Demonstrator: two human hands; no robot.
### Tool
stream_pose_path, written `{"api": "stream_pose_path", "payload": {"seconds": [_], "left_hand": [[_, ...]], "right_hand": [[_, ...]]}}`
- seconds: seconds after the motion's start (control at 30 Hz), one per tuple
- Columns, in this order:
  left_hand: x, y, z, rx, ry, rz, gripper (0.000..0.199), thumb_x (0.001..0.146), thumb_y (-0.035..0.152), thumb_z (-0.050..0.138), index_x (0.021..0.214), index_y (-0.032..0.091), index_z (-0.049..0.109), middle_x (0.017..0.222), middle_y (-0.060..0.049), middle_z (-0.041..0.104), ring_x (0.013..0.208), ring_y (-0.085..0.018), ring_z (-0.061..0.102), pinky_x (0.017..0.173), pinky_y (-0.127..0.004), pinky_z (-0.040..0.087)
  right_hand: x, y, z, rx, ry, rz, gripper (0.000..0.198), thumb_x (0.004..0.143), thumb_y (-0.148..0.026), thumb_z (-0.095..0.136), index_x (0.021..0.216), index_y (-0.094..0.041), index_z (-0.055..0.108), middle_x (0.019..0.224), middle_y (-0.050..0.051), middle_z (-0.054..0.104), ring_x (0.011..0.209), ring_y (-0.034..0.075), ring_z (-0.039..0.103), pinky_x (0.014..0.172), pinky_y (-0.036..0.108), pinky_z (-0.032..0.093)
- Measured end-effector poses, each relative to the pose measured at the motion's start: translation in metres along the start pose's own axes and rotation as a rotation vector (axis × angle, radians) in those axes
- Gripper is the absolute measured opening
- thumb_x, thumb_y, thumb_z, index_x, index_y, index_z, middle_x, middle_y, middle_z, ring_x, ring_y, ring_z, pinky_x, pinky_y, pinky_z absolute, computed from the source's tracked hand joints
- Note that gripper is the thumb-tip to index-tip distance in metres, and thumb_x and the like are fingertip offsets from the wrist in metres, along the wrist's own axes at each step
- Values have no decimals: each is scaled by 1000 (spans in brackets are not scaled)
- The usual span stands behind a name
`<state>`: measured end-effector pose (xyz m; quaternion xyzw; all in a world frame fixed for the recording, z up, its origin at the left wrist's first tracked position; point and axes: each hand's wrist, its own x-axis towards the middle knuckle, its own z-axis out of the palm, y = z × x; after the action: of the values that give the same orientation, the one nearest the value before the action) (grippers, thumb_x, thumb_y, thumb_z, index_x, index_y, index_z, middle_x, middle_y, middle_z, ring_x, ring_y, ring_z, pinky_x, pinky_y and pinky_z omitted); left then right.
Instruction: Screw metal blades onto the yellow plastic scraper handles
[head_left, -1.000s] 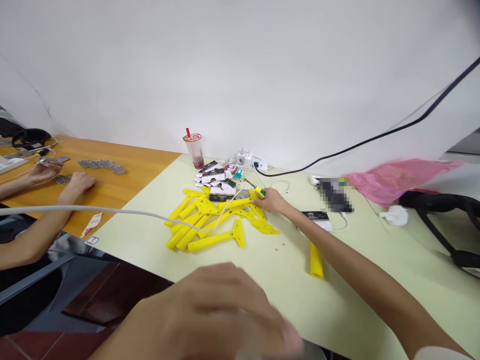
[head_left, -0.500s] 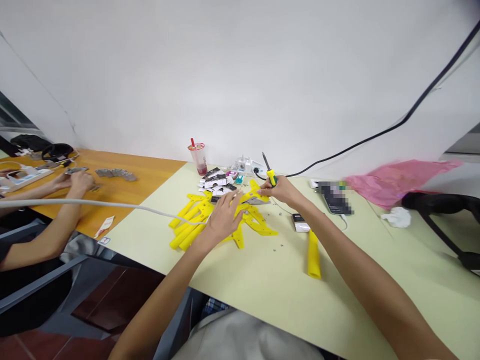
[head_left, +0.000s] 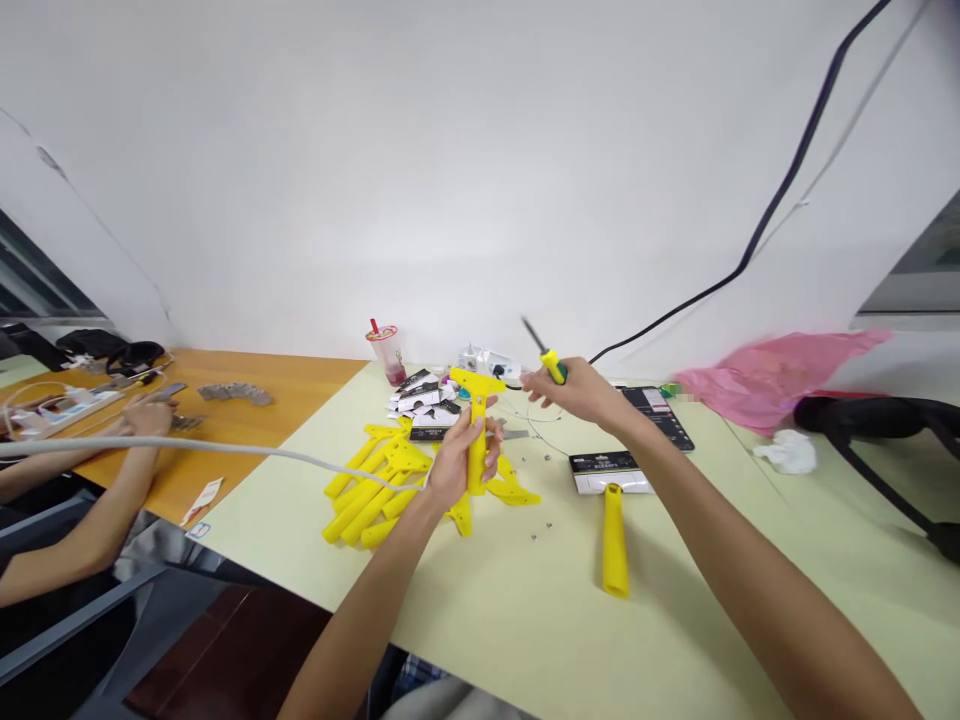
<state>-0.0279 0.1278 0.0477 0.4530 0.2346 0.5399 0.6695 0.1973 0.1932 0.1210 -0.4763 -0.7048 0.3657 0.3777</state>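
My left hand [head_left: 455, 462] is wrapped round a yellow T-shaped scraper handle [head_left: 478, 432], held upright with its wide head at the top. In my right hand [head_left: 581, 388] is a screwdriver [head_left: 553, 366] with a yellow and green grip, its shaft pointing up and to the left. The fingers of that hand are close to the handle's head but apart from it. Below and left of my left hand lies a pile of yellow scraper handles [head_left: 371, 490]. Small screws [head_left: 549, 525] are scattered on the table. A scraper with a packaged blade [head_left: 609, 470] lies at the right, its yellow handle [head_left: 615, 545] towards me.
Black and white blade packets [head_left: 424, 395] and a drink cup [head_left: 386, 352] stand at the back, near a power strip [head_left: 491, 362]. On the right are a phone [head_left: 660, 415], crumpled tissue [head_left: 786, 452] and pink plastic bag [head_left: 780, 375]. A white cable [head_left: 247, 450] crosses the left; a co-worker's hands [head_left: 146, 415] are beyond.
My left hand has lifted a yellow scraper handle from the pile and turned it upright. My right hand, keeping the screwdriver, has let go of the yellow piece. The view has shifted slightly.
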Motion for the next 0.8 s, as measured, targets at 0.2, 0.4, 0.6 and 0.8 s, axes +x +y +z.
{"api": "stream_pose_path", "payload": {"seconds": [0.2, 0.4, 0.6, 0.8], "left_hand": [[2, -9, -10, -107, 73, -32, 53, 89, 44, 84, 130, 16, 67, 88, -3, 65, 57, -9, 49, 41, -20, 37], [8, -6, -28, -185, 232, 18, 36, 91, 45, 83, 103, 19, 61, 77, 2, 63, 49, -8, 48, 43, -21, 40], [13, -2, -44, -287, 328, 77, 29, 95, 37, 80, 104, 21, 57, 81, 3, 65, 51, -8, 51, 45, -20, 40], [15, -5, -53, -320, 358, 107, 25, 95, 31, 79, 107, 21, 60, 85, 1, 67, 55, -9, 56, 47, -20, 40]], "right_hand": [[-5, 5, 15, -406, -189, -106, 38, 94, -49, 71, 72, -20, 59, 66, 1, 63, 60, 15, 52, 57, 30, 35], [-8, 12, 40, -554, -548, -111, 17, 81, -33, 78, 81, -20, 67, 75, 0, 66, 66, 16, 55, 61, 30, 35], [-11, 30, 84, -723, -727, -162, 39, 73, -45, 92, 89, -20, 68, 86, 2, 69, 72, 19, 58, 63, 30, 37], [-12, 39, 98, -778, -710, -179, 30, 79, -39, 89, 92, -20, 69, 91, 5, 71, 73, 20, 59, 62, 30, 37]]}}
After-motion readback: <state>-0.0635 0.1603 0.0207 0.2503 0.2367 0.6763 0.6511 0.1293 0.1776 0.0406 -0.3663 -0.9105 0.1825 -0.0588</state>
